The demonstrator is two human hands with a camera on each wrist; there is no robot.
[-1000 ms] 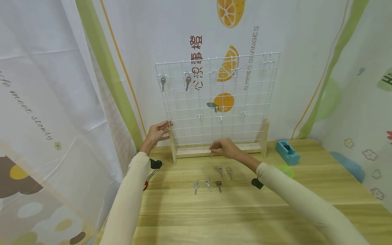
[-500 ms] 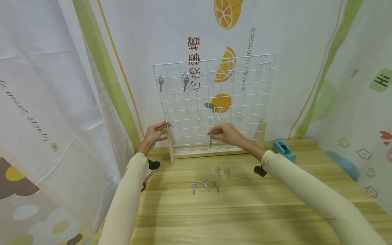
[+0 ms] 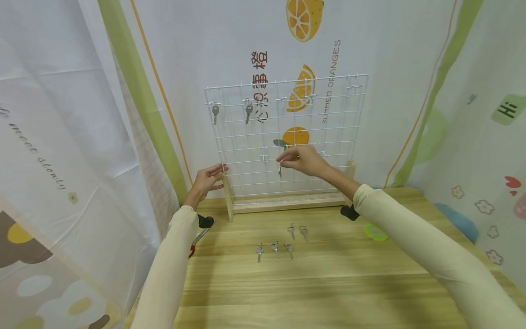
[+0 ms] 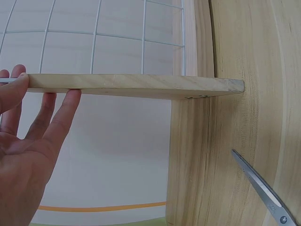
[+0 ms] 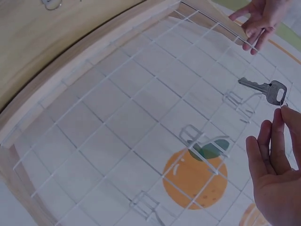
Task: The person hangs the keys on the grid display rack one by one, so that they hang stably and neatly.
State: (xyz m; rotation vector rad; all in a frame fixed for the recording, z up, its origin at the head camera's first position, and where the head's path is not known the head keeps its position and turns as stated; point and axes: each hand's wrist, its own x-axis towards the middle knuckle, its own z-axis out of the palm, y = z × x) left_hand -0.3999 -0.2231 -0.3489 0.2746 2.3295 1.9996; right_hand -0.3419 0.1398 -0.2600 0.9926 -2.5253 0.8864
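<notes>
A white wire grid (image 3: 287, 81) stands upright in a wooden frame on the table. My left hand (image 3: 205, 180) grips the frame's left wooden upright (image 4: 131, 82), thumb on one face and fingers on the other. In front of the grid, my right hand (image 3: 306, 161) pinches a small ring from which a silver key (image 5: 273, 92) dangles. The key is close to the lower row of white hooks (image 3: 264, 157), apart from them as far as I can tell. Two keys, one at the far left (image 3: 215, 113) and another beside it (image 3: 249, 112), hang from upper hooks.
Several loose keys (image 3: 260, 252) with rings lie on the wooden table (image 3: 246, 292) before the frame. Red-handled scissors (image 4: 263, 188) lie by its left foot. A green ring-shaped item (image 3: 376, 232) sits beside my right forearm. A printed curtain (image 3: 181, 55) hangs behind.
My right hand has risen from the frame's base bar to the lower hooks, carrying the key. The left hand keeps its grip on the upright. The head view has shifted slightly.
</notes>
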